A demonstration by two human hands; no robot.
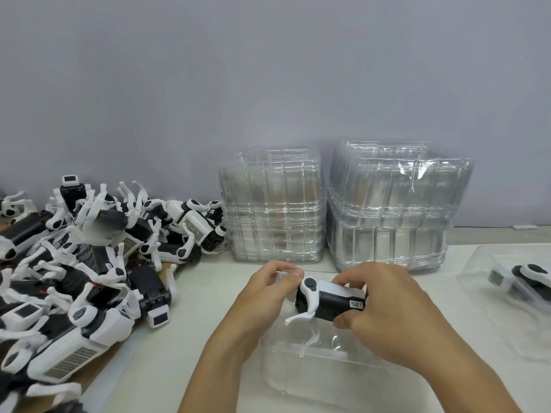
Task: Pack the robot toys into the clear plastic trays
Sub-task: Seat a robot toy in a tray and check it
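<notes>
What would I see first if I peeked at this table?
Probably the big pile of toys, black and white, tangled together on the left. In the middle, two hands hold one toy over a clear tray: the left hand at its end, the right hand wrapped round its body. Behind them stand two shiny tray stacks, and on the right a packed toy lies in its tray.

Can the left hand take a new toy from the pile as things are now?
Probably not at once: the left hand grips the tray edge by the held toy. Once released, the way to the pile looks free.
</notes>
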